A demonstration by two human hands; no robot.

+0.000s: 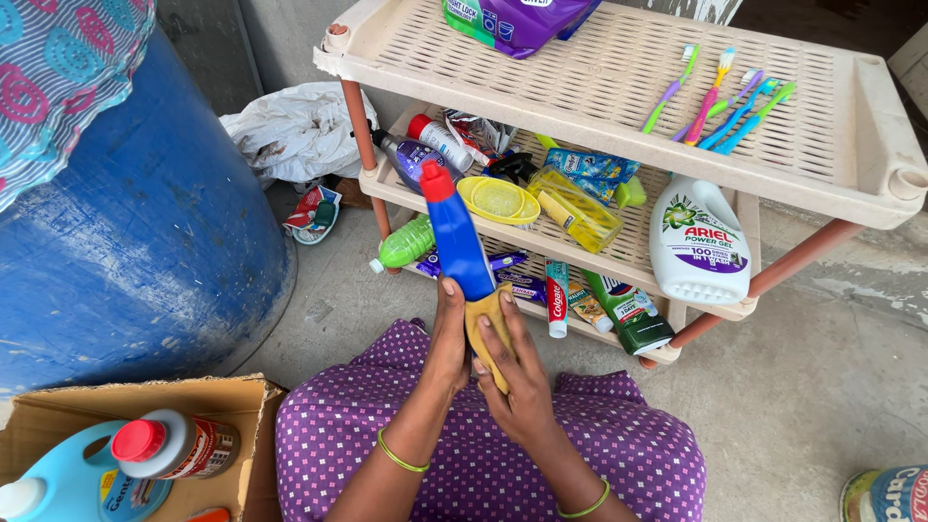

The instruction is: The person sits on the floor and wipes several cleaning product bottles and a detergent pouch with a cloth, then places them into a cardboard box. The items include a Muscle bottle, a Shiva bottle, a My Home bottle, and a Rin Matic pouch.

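Observation:
I hold a tall blue bottle with a red cap [454, 237] upright in front of me, over my lap in purple dotted cloth. My left hand [447, 340] grips its lower part from the left. My right hand [510, 379] presses a yellow cloth [486, 329] against the bottle's base. Both wrists wear thin green bangles. The bottle stands just before a cream plastic rack [851, 169].
The rack's shelves carry several toothbrushes [720, 97], a white detergent jug [696, 242], a yellow soap dish [498, 199], tubes and bottles. A big blue drum [135, 232] stands left. A cardboard box [58, 411] at lower left holds a light blue jug and a red-capped bottle [174, 445].

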